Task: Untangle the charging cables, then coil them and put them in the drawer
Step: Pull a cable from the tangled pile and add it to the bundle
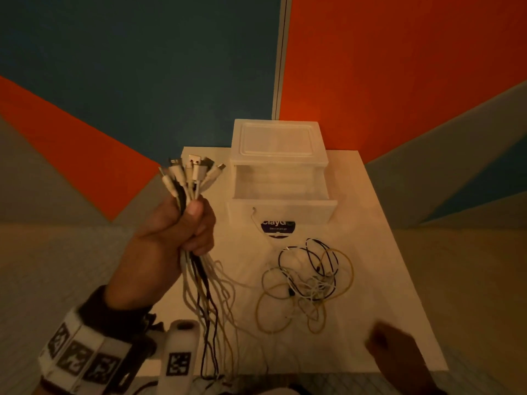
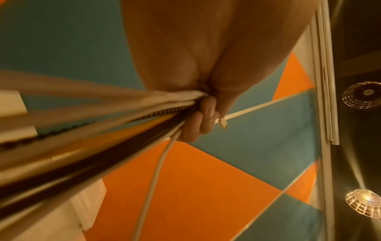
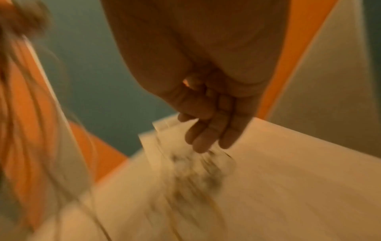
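White table [image 1: 370,195], open drawer [image 1: 281,205] at back. Left hand [image 1: 176,226] clenches cable bundle [image 1: 189,178] upright, plugs up, tails trailing right into the tangle [image 1: 308,283]. Right hand [image 1: 390,346], fingers relaxed and empty, is nearer the tangle.

Right hand [image 1: 399,357] is motion-blurred in head view and cut by the bottom edge; wrist view too smeared to tell if fingers [image 3: 208,135] touch the tangle [image 3: 198,169]. Cables [image 1: 196,269] are hidden inside the left fist [image 1: 182,223], lower ends run off frame. Drawer [image 1: 281,192] label half covered, text unreadable.
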`<state>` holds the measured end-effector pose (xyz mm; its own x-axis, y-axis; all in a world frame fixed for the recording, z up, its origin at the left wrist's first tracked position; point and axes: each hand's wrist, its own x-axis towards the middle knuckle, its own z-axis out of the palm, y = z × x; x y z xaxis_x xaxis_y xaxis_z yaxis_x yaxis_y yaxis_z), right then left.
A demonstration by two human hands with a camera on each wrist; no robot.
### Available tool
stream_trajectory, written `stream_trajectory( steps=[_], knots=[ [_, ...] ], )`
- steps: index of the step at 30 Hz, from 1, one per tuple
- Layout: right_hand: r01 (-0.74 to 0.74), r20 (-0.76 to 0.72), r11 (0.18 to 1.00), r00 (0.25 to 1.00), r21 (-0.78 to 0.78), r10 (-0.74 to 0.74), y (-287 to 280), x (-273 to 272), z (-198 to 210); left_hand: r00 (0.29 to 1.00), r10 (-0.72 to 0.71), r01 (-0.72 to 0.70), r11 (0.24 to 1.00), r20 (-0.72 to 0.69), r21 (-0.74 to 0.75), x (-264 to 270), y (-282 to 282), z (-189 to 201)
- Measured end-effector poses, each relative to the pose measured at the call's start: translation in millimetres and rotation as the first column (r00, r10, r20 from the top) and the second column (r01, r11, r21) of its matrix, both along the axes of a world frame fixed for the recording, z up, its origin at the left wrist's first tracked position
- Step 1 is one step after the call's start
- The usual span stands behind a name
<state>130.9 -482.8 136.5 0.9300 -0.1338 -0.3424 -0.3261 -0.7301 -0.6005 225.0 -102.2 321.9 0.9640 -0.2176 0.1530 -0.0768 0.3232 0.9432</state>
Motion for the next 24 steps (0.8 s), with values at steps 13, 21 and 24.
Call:
stream_trajectory(
  steps=[13, 21, 24],
  knots=[
    [-0.541, 0.017, 0.511, 0.697, 0.668, 0.717, 234.8, 61.9, 33.9, 0.996, 0.032, -0.037, 0.997, -0.078, -0.061, -2.4, -7.0, -2.5],
    [-0.682, -0.373, 0.526, 0.376, 0.508, 0.848, 215.8, 41.3, -46.6, 0.999, 0.046, -0.047, 0.989, -0.014, -0.137, -6.4, 3.9, 4.5],
    [-0.666, -0.418, 0.555, 0.376, 0.499, 0.827, 210.9, 38.6, -53.0, 0.998, 0.051, -0.054, 0.992, -0.032, -0.115, -4.2, 1.8, -1.4]
  ],
)
